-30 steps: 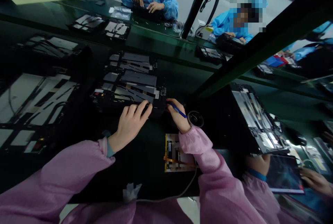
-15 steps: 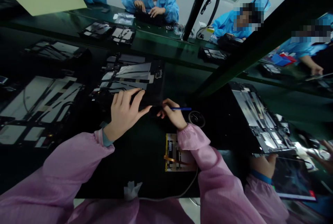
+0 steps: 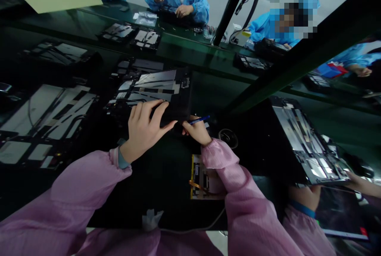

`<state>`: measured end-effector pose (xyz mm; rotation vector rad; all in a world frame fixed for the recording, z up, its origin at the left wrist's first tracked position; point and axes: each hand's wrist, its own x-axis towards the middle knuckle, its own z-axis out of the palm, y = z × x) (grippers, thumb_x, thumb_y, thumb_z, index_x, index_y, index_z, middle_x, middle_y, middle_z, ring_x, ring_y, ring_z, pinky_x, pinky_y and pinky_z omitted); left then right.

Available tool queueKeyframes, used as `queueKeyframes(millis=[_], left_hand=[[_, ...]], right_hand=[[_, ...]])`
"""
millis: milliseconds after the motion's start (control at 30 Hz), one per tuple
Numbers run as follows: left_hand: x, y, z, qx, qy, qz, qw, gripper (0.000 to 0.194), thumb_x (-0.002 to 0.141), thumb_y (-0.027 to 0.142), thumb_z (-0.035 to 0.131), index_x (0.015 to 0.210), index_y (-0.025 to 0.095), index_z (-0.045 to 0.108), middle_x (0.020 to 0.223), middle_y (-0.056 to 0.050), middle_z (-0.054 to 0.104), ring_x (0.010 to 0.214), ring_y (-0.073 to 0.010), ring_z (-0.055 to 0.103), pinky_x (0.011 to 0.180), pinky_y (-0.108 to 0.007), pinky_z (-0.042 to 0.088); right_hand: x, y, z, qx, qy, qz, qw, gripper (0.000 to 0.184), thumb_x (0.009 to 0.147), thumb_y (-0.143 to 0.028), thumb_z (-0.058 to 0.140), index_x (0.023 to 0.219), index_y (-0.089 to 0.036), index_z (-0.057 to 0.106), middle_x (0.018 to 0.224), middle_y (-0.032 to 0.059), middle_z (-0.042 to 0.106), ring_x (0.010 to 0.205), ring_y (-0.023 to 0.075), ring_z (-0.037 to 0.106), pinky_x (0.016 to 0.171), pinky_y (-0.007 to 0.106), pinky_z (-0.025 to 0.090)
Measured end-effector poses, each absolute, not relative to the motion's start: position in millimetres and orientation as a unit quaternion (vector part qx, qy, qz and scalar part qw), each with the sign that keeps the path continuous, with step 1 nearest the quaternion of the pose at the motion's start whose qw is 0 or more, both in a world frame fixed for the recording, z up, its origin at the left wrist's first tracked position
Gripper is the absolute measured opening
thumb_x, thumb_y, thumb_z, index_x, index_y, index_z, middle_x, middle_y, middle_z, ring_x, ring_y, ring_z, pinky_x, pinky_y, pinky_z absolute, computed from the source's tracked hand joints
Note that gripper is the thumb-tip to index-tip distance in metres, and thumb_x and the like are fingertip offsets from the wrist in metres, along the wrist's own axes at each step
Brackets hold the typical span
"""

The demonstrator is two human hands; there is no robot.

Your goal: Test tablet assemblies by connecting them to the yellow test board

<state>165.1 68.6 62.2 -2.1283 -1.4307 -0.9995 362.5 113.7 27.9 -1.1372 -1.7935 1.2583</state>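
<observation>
A stack of opened tablets (image 3: 160, 83), with silver panels, dark strips and black casing showing, sits in front of me. My left hand (image 3: 149, 129) grips the near edge of the stack, fingers on top and thumb lower along the side. Close to its near right corner, my right hand (image 3: 198, 131) holds a blue pen (image 3: 200, 120) that points up to the right. The right fingertips are partly hidden beneath that corner. A flat battery-like part (image 3: 205, 182) with a yellow edge and an orange ribbon lies below my right wrist, partly covered by the sleeve.
More opened tablets (image 3: 47, 117) lie at left. A round dark object (image 3: 228, 137) sits right of my right hand. At right, a co-worker's hands (image 3: 306, 196) hold another tablet stack (image 3: 303, 137). A slanted dark post (image 3: 285, 53) crosses the bench; people in blue work beyond.
The near right corner of the stack is lifted slightly, and my right hand has moved in under it. The pen has tilted upward. At right, the co-worker's other hand now touches their stack.
</observation>
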Motion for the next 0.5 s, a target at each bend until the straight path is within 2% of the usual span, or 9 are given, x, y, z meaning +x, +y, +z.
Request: queueKeyframes(millis=[167, 333, 500], left_hand=[[165.9, 68.6, 61.2, -0.763, -0.506, -0.353, 0.194, 0.051, 0.084, 0.043, 0.062, 0.126, 0.016, 0.053, 0.112, -0.017, 0.062, 0.098, -0.0304, 0.057, 0.079, -0.041, 0.043], [169.2, 65.7, 55.2, -0.773, -0.503, -0.339, 0.184, 0.049, 0.084, 0.041, 0.063, 0.125, 0.016, 0.055, 0.113, -0.017, 0.063, 0.098, -0.0308, 0.057, 0.079, -0.041, 0.043], [176.7, 53.1, 29.6, -0.805, -0.498, -0.268, 0.179, 0.041, 0.087, 0.035, 0.059, 0.125, 0.017, 0.058, 0.119, -0.017, 0.063, 0.09, -0.0278, 0.057, 0.072, -0.039, 0.042]], right_hand=[[363.2, 114.4, 24.8, -0.442, -0.675, 0.486, 0.335, 0.019, 0.083, -0.032, 0.054, 0.069, -0.019, 0.054, 0.048, -0.0036, 0.056, 0.039, 0.0085, 0.051, 0.04, 0.017, 0.038], [378.0, 119.5, 27.1, -0.507, -0.6, 0.459, 0.415, 0.028, 0.088, -0.044, 0.051, 0.075, -0.02, 0.056, 0.049, -0.0043, 0.056, 0.045, 0.0112, 0.056, 0.045, 0.02, 0.044], [392.4, 122.0, 18.1, -0.584, -0.61, 0.405, 0.351, 0.017, 0.083, -0.032, 0.056, 0.093, -0.023, 0.065, 0.073, -0.0023, 0.068, 0.059, 0.0126, 0.064, 0.057, 0.023, 0.052]])
